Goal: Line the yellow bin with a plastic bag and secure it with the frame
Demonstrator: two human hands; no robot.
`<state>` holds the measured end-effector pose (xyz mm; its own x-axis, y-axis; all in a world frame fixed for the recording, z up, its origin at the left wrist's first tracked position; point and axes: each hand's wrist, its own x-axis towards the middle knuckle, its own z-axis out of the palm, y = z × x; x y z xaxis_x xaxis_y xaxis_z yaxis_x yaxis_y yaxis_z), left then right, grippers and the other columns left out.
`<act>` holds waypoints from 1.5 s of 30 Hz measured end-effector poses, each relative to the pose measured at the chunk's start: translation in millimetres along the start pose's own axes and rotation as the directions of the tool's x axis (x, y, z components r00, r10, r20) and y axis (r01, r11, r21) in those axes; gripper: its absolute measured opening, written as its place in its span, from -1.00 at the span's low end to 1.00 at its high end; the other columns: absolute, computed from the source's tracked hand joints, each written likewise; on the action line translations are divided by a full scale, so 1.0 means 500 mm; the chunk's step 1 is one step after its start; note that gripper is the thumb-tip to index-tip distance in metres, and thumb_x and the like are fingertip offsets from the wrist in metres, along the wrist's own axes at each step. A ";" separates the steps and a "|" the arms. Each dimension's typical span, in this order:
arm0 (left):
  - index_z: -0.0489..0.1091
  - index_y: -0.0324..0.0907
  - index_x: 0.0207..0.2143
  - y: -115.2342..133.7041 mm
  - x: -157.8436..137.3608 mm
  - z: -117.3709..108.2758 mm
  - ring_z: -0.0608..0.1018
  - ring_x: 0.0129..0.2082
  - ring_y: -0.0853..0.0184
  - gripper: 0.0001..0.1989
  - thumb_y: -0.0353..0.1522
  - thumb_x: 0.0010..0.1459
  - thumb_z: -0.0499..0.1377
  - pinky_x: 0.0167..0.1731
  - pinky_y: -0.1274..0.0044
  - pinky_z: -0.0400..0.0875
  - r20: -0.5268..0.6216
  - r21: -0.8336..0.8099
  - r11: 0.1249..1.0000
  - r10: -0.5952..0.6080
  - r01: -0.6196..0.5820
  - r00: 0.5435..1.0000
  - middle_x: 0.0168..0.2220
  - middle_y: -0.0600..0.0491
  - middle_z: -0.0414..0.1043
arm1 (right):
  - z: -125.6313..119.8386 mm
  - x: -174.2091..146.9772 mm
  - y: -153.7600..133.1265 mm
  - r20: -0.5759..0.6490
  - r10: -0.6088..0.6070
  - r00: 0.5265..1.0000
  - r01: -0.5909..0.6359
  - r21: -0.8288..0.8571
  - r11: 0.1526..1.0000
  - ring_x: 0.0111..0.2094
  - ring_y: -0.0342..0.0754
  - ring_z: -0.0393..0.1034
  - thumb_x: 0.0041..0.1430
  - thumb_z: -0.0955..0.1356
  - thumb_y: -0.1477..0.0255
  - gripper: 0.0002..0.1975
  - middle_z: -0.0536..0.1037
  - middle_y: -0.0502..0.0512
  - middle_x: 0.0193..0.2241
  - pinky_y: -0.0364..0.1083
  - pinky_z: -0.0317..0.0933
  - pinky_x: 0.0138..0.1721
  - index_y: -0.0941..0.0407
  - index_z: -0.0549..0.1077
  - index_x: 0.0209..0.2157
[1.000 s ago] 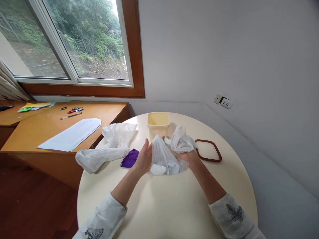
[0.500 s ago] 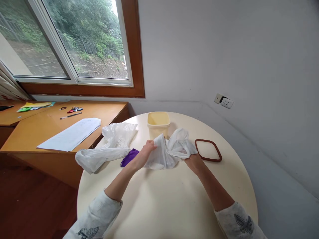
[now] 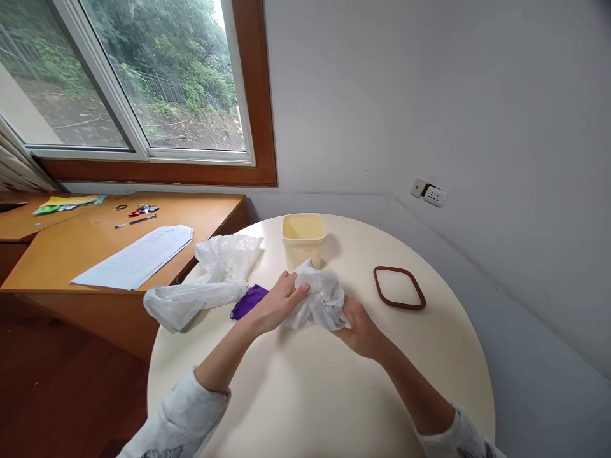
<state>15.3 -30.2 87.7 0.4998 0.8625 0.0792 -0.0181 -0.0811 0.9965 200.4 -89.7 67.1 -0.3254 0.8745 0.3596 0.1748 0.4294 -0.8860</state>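
A crumpled white plastic bag (image 3: 321,298) is bunched between both hands above the round table, in front of a pale yellow bin (image 3: 304,245). My left hand (image 3: 280,300) grips its left side, thumb on top of the plastic. On the other side, my right hand (image 3: 360,327) holds the bag from the right and below, its fingertips hidden by the folds. Just left of my left hand lies a purple folded piece (image 3: 248,301), partly covered by that hand. A brown rounded-square ring (image 3: 405,306) rests on the table, apart from my right hand.
Two more white plastic bags, one spread out (image 3: 228,256) and one rolled long (image 3: 188,302), lie at the left of the round table (image 3: 329,394). A wooden desk (image 3: 200,213) with papers (image 3: 136,257), a pen and small items adjoins at the left. Walls stand behind and right.
My right hand has moved left, toward my left hand, and the bag between them is gathered into a smaller bundle. The bin, ring and other bags have stayed put.
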 end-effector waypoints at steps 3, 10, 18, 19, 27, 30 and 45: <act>0.42 -0.19 -0.35 0.006 -0.001 0.009 0.35 -0.17 0.15 -0.76 -0.20 0.04 0.15 -0.13 0.42 0.21 0.163 0.107 0.994 -0.002 -0.015 0.987 -0.35 0.01 0.39 | 0.022 -0.001 -0.008 0.022 -0.111 0.994 0.114 -0.219 0.969 -0.08 0.04 0.21 0.00 0.27 0.60 -0.67 0.37 0.11 -0.14 0.05 0.14 -0.03 0.05 0.38 -0.17; 0.41 -0.17 -0.20 0.013 -0.008 -0.006 0.44 -0.19 0.20 -0.75 -0.35 0.01 0.21 -0.17 0.44 0.31 0.282 0.064 0.997 -0.061 0.045 0.957 -0.28 0.02 0.44 | 0.034 -0.004 -0.018 0.131 -0.137 0.982 0.182 -0.456 0.871 -0.14 0.04 0.20 0.00 0.22 0.62 -0.78 0.36 0.12 -0.26 0.06 0.21 -0.13 0.06 0.37 -0.34; 0.39 -0.11 -0.08 0.009 -0.011 -0.023 0.33 0.04 0.13 -0.61 -0.43 -0.03 0.22 0.03 0.37 0.18 0.260 -0.030 0.998 -0.048 0.058 0.964 -0.11 0.00 0.44 | 0.021 0.010 0.009 -0.222 -0.139 0.965 0.096 -0.195 0.976 -0.30 -0.06 0.33 0.14 0.18 0.55 -0.76 0.44 0.05 -0.38 -0.05 0.23 -0.27 0.02 0.42 -0.32; 0.38 -0.11 -0.06 0.008 -0.011 -0.023 0.32 0.05 0.13 -0.60 -0.43 -0.02 0.22 0.04 0.36 0.17 0.261 -0.023 0.998 -0.052 0.060 0.964 -0.10 0.00 0.43 | 0.020 0.012 0.011 -0.279 -0.130 0.951 0.076 -0.198 0.977 -0.28 -0.06 0.32 0.14 0.19 0.53 -0.78 0.44 0.05 -0.36 -0.05 0.23 -0.25 0.02 0.43 -0.31; 0.44 -0.16 -0.29 -0.003 -0.015 -0.031 0.44 -0.18 0.18 -0.75 -0.50 -0.09 0.18 -0.14 0.44 0.28 0.248 -0.029 0.993 -0.108 0.119 0.963 -0.31 0.05 0.46 | 0.018 0.030 0.022 -0.261 0.005 0.965 -0.066 -0.225 0.972 -0.01 0.04 0.18 -0.04 0.40 0.31 -0.65 0.33 0.09 -0.10 0.03 0.17 -0.08 -0.03 0.39 -0.15; 0.42 -0.18 -0.44 -0.011 -0.016 -0.032 0.43 -0.33 0.26 -0.82 -0.55 -0.16 0.16 -0.31 0.52 0.32 0.267 -0.035 0.985 -0.155 0.170 0.951 -0.46 0.10 0.41 | 0.021 0.031 0.029 -0.245 0.031 0.969 -0.086 -0.218 0.972 0.00 0.06 0.17 -0.09 0.42 0.33 -0.60 0.31 0.09 -0.08 0.06 0.16 -0.07 -0.03 0.37 -0.14; 0.43 -0.19 -0.32 -0.017 -0.021 0.005 0.44 -0.28 0.26 -0.82 -0.41 -0.06 0.25 -0.26 0.48 0.30 0.298 -0.163 0.966 -0.145 0.200 0.944 -0.36 0.06 0.44 | 0.065 0.032 0.036 -0.426 -0.136 0.894 -0.062 -0.419 0.906 -0.26 0.00 0.13 -0.17 0.34 0.58 -0.83 0.25 0.08 -0.31 -0.01 0.17 -0.24 0.07 0.26 -0.53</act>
<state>12.3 -39.8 78.5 0.7320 0.6769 -0.0773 -0.0586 0.1756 0.9827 168.1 -75.3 47.1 0.0812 0.8201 0.5665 0.5680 0.4290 -0.7024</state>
